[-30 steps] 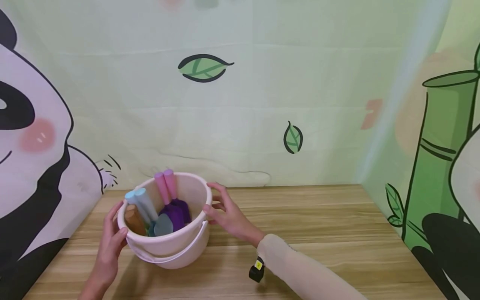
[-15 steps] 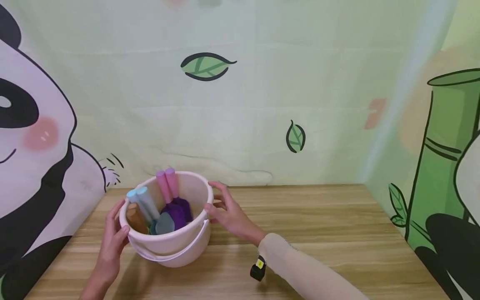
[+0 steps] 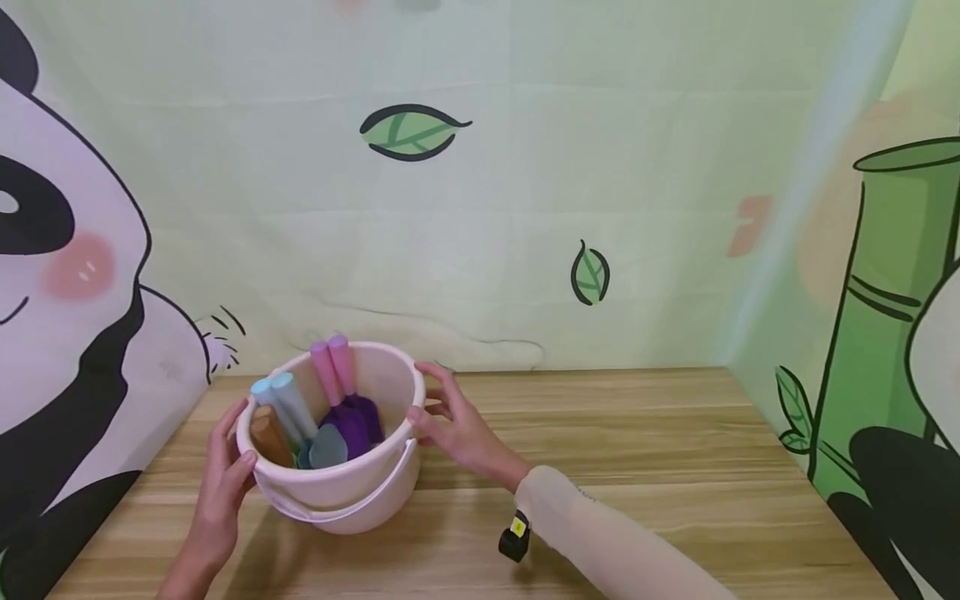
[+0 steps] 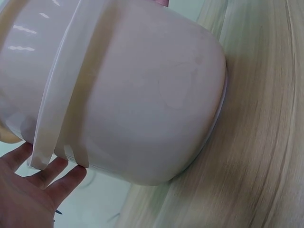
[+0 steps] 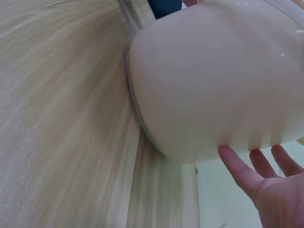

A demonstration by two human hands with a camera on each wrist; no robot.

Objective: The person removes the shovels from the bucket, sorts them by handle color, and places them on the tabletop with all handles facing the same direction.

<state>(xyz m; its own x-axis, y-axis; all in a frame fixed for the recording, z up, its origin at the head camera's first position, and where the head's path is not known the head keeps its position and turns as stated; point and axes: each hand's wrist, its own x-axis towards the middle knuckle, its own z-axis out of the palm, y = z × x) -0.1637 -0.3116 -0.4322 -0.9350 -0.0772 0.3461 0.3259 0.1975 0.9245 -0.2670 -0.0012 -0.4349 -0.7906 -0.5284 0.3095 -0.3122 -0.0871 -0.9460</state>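
A white bucket (image 3: 356, 500) stands on the wooden table, its handle (image 3: 367, 497) folded down at the front. My left hand (image 3: 216, 492) holds its left side, thumb near the rim and fingertips against the wall, as the left wrist view shows. My right hand (image 3: 461, 429) grips the right side at the rim, thumb in front and fingers behind. Inside lean two purple toy shovels (image 3: 348, 429) with pink handles and tools with light-blue handles (image 3: 292, 402), one with a grey-blue blade (image 3: 328, 447). A brown item (image 3: 270, 437) sits at the left; its lower part is hidden.
The wooden table (image 3: 637, 467) extends to the right of the bucket. Behind it hangs a pale green backdrop (image 3: 495, 192) with printed leaves, panda and bamboo. A black device with a yellow label (image 3: 515, 537) hangs by the right sleeve (image 3: 592, 533).
The bucket and both hands keep the same place on the table. Only a slight shift of the head view shows.
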